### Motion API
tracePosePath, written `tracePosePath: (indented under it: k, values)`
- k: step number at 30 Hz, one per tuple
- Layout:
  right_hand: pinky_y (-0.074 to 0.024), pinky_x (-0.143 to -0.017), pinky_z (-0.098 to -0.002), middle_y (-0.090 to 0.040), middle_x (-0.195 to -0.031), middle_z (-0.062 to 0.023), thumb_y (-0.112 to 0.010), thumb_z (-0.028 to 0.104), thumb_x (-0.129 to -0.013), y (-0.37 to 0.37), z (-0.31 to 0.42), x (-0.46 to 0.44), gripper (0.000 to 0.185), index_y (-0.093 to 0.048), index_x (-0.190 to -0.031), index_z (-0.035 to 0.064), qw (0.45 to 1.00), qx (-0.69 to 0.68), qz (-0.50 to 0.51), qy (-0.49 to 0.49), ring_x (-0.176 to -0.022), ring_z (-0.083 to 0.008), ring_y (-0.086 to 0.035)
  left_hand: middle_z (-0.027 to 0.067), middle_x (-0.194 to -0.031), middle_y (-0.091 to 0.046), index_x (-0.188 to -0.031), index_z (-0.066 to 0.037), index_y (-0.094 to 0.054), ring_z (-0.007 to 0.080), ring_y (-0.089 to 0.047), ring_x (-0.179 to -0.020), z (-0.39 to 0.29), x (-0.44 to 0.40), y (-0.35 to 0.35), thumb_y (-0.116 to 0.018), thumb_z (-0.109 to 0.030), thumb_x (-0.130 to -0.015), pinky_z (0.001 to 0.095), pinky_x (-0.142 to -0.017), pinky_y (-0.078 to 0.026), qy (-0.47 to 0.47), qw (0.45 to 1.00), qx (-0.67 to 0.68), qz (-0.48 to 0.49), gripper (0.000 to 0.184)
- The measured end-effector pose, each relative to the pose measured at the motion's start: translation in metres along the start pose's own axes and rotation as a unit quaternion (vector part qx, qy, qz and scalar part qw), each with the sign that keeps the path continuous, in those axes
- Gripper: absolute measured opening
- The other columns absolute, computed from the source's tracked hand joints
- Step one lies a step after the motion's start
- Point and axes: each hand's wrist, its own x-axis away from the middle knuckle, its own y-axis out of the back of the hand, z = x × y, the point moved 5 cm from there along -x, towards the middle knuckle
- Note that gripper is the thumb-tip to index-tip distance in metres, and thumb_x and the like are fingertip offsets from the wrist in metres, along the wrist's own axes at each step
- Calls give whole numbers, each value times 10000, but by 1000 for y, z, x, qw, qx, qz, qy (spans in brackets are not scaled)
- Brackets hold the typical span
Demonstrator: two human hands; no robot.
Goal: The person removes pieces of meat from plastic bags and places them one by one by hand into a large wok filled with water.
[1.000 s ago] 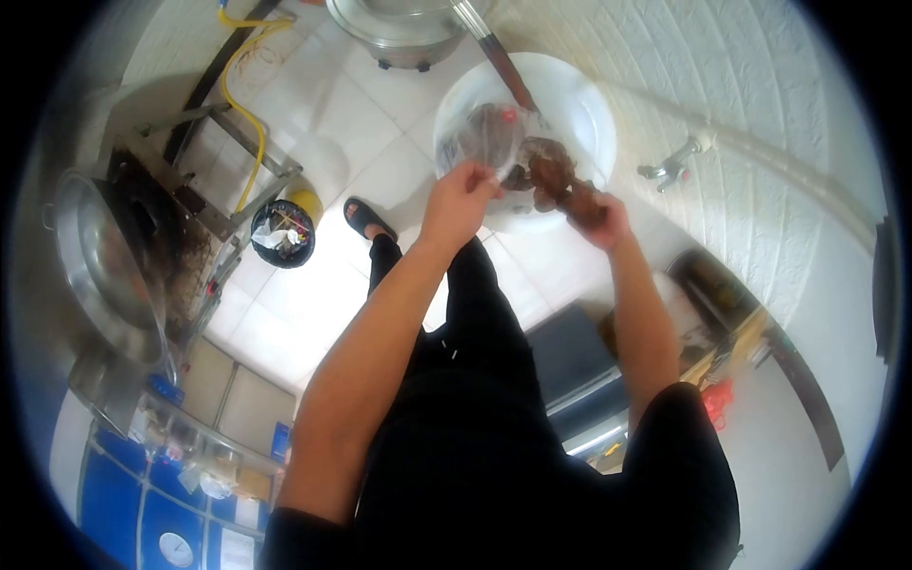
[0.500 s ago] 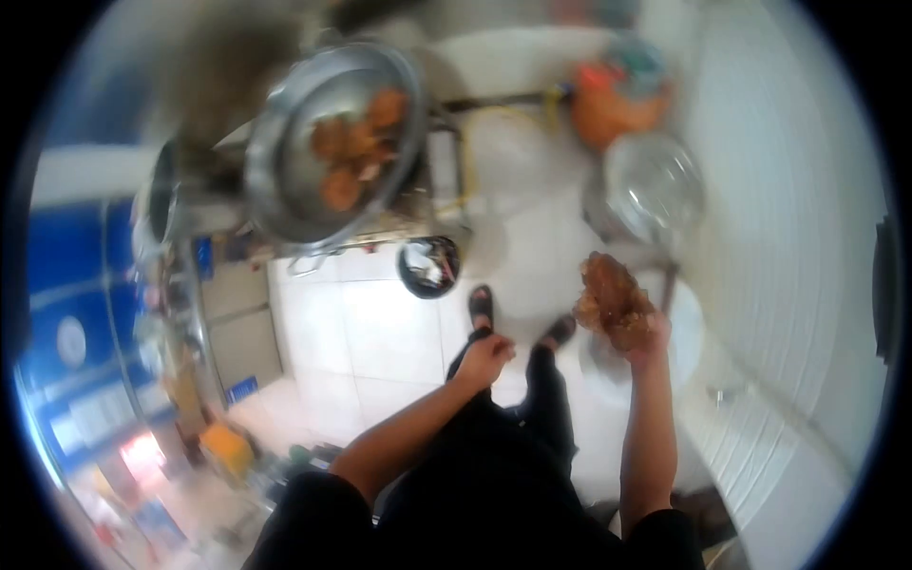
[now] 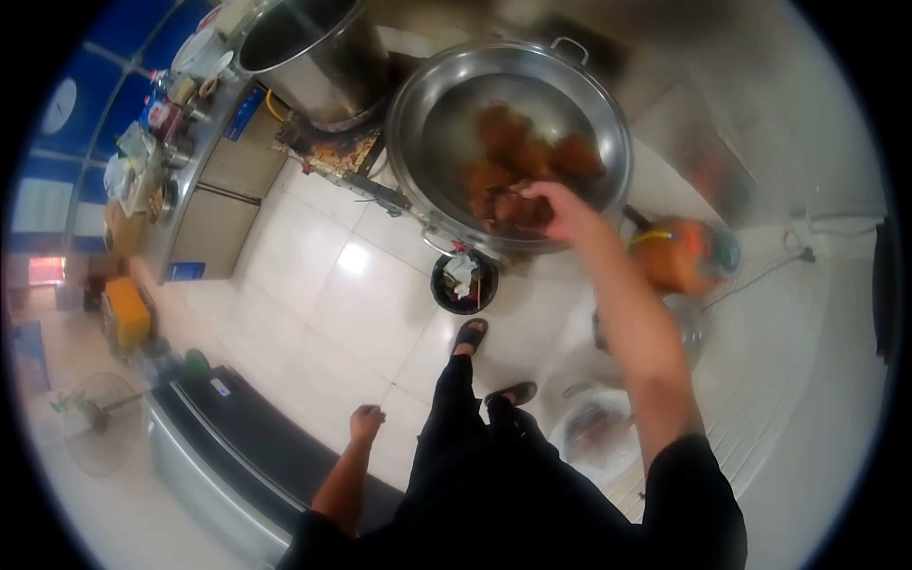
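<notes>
My right hand [image 3: 562, 214] reaches over the near side of a wide steel pan [image 3: 432, 204], its fingers closed on a brown piece of meat [image 3: 518, 211]. Several more brown pieces [image 3: 503, 133] lie in the pan in front of it. Low on the left, my left hand [image 3: 366, 421] hangs over the floor with its fingers curled together and nothing visible in them. A white basin [image 3: 608, 461] with something brown and blurred in it stands on the floor beside my legs.
A tall steel pot [image 3: 332, 81] stands on a burner left of the pan. Below the pan is a black bin [image 3: 464, 283] with litter. An orange container [image 3: 674, 256] stands right of it. A counter [image 3: 204, 190] and a dark-topped cabinet [image 3: 247, 446] are at the left.
I have turned from the white basin toward the steel pan. My right hand has carried the brown piece over from the basin into the pan. My left hand has moved away from the basin.
</notes>
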Motion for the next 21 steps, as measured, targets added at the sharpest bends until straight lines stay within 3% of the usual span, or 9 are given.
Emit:
tracePosePath:
  k: [4,7,9,11,12,14,17,18,21]
  values:
    - [-573,-862,-420,-696,-1020,-117,-665,94,-831,-33,10,-95,177,-654,-1002,50,992,96,-25,-73,-962,-254,-684,174,-858,-723,-1062,68,-652,211,-695,-704,60,33,9,-589,-155,-913,298,-570,-523,132,986,97,15,275]
    - [-577,-817,-408,-694,-949,-114,-677,89,-815,-49,19,-155,158,-658,-965,43,982,180,-43,-37,-931,-253,-684,192,-883,-722,-1116,82,-623,242,-701,-716,80,68,2,-577,-151,-956,306,-569,-526,171,969,178,27,286]
    - [-560,-845,-393,-705,-964,-149,-753,163,-759,-54,27,-185,255,-665,-948,16,965,260,-39,-18,-966,-277,-687,203,-914,-721,-1143,86,-605,259,-711,-740,98,85,-7,-578,-155,-965,316,-592,-544,191,962,192,44,301]
    - [-533,-922,-387,-701,-1086,-205,-819,240,-682,-58,50,-203,504,-657,-1079,-24,831,516,-154,138,-1045,-313,-680,195,-948,-727,-1164,47,-607,247,-718,-782,113,99,-19,-578,-176,-976,317,-623,-551,223,955,186,65,293]
    - [-533,-922,-387,-701,-1086,-205,-819,240,-682,-60,51,-213,504,-657,-1079,-24,832,516,-154,138,-1045,-313,-680,195,-948,-727,-1164,47,-607,247,-718,-782,113,103,-23,-578,-176,-976,317,-623,-551,223,955,186,64,293]
    - [-503,-979,-380,-659,-1215,-247,-860,308,-629,-63,61,-223,766,-599,-1260,-37,747,585,-234,211,-1130,-341,-650,182,-970,-728,-1174,32,-607,246,-719,-794,115,110,-27,-580,-200,-987,321,-636,-552,270,941,182,90,299]
    - [-488,-1003,-390,-630,-1275,-248,-858,311,-648,-72,71,-209,854,-533,-1357,-36,774,536,-280,189,-1185,-345,-619,171,-978,-730,-1182,24,-607,244,-720,-803,98,104,-18,-584,-221,-992,320,-646,-554,264,946,161,96,310]
    - [-488,-1003,-390,-630,-1275,-248,-858,311,-648,-65,71,-214,854,-533,-1357,-35,776,532,-282,190,-1185,-345,-619,192,-943,-724,-1177,72,-597,267,-718,-793,90,100,-13,-604,-163,-966,326,-636,-559,245,950,173,80,316]
    - [-470,-1024,-377,-637,-1275,-225,-835,290,-702,-42,79,-223,790,-536,-1359,-30,750,531,-277,280,-1215,-330,-604,195,-930,-722,-1163,78,-608,256,-714,-789,67,79,5,-596,-164,-970,308,-623,-548,194,963,172,75,309]
